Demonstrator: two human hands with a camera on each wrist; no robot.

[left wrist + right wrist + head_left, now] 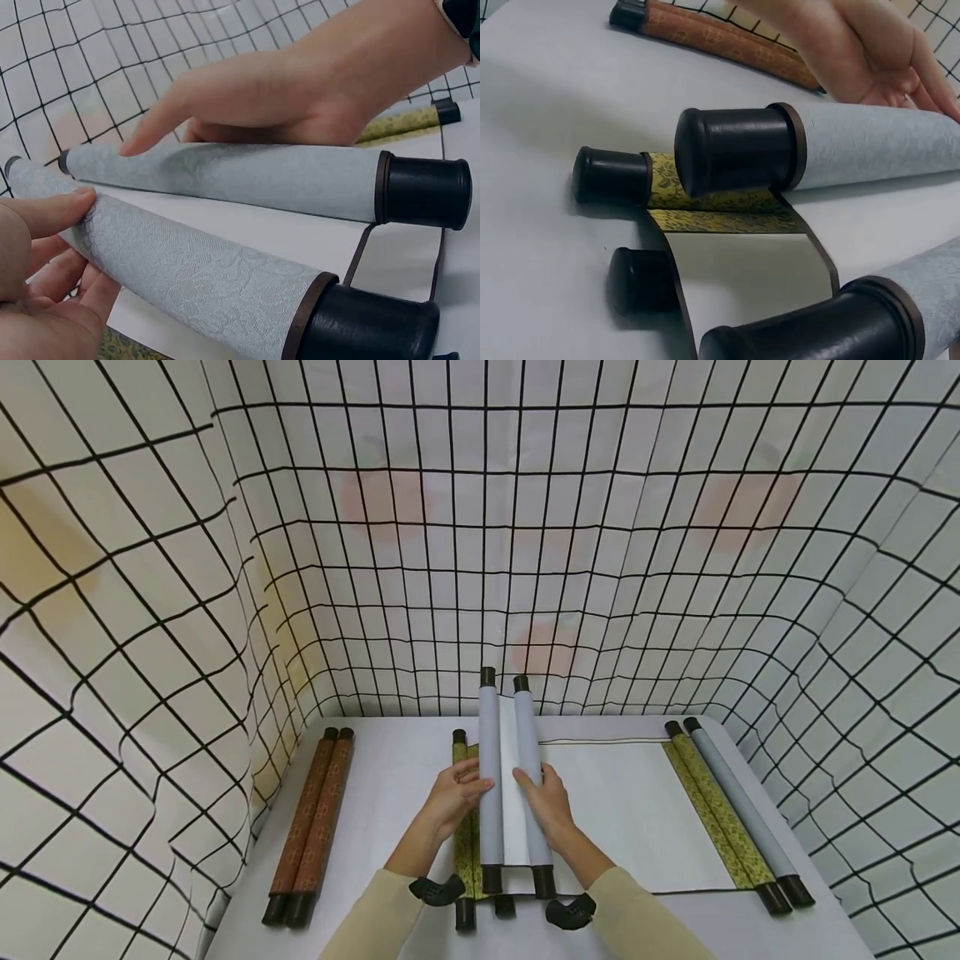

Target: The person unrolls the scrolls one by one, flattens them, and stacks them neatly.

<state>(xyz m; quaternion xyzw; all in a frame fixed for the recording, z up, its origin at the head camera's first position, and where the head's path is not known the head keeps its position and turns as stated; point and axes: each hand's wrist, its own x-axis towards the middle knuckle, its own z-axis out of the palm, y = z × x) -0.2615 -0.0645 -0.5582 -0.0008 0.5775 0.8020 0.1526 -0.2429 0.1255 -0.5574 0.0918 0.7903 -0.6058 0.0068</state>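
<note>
A grey-blue scroll (510, 777) lies lengthwise at the table's middle, partly unrolled, with two rolls, black end caps and a strip of white paper between them. My left hand (459, 792) rests with straight fingers on the left roll (870, 142). The right hand (546, 795) lies flat on the right roll (225, 176). In the left wrist view my left hand (37, 262) touches the near roll (187, 274) with its thumb. Under the grey scroll lies a gold-bordered scroll (637, 810), unrolled to the right.
A brown-red patterned scroll (309, 822), rolled into two rolls, lies along the table's left edge. The gold scroll's other roll (738, 814) lies near the right edge. Grid-patterned cloth walls (187, 568) close the table in on three sides.
</note>
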